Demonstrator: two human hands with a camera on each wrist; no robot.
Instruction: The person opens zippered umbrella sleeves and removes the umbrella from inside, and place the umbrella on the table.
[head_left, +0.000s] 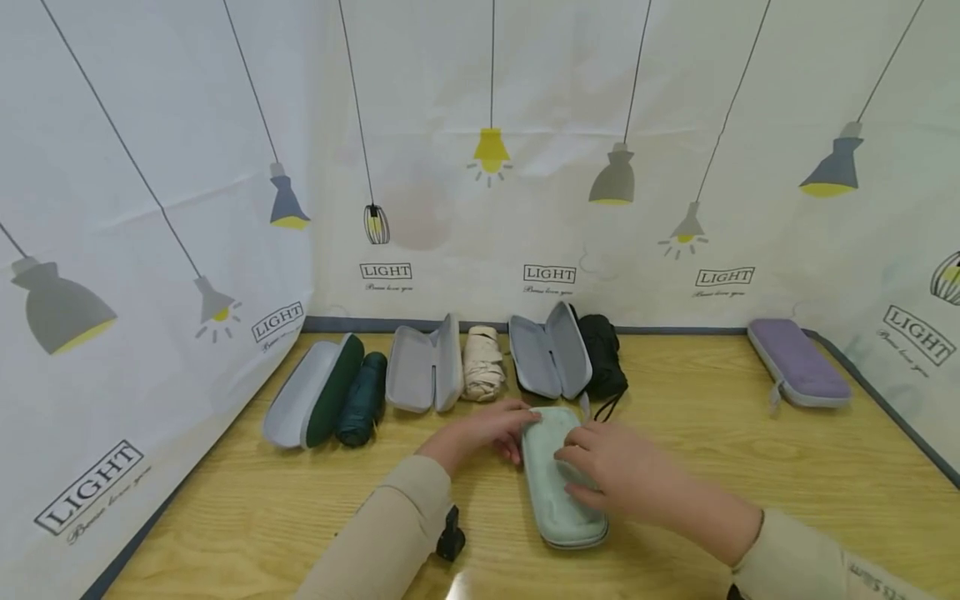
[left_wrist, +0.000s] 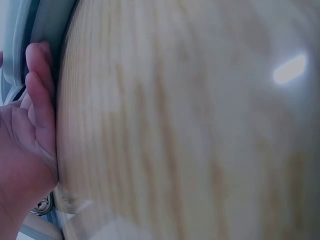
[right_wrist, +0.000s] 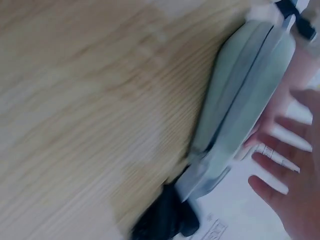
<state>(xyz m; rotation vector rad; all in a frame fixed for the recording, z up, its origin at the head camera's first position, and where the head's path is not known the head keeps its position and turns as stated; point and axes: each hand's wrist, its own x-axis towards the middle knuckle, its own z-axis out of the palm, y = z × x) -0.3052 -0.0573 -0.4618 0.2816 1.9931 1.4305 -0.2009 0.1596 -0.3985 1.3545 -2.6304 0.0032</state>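
A mint-green zip case [head_left: 558, 483], lid down, lies lengthwise on the table before me. Its zip seam runs along the side seen in the right wrist view, with a grey pull tab [right_wrist: 192, 180] at the far end. My left hand [head_left: 491, 429] touches the case's far left corner, one digit resting on top and other fingers beside its left wall. In the left wrist view those fingers [left_wrist: 40, 95] stand against the case's edge. My right hand [head_left: 622, 471] is over the right side of the case, its fingers spread and relaxed in the right wrist view.
Along the back stand open cases: dark green [head_left: 330, 400], grey [head_left: 412, 371] and black-edged grey [head_left: 536, 358]. Between and beside them lie folded umbrellas: teal [head_left: 363, 400], beige [head_left: 483, 362] and black [head_left: 602, 354]. A purple case [head_left: 798, 362] lies at the far right, near the lamp-printed backdrop [head_left: 450, 167].
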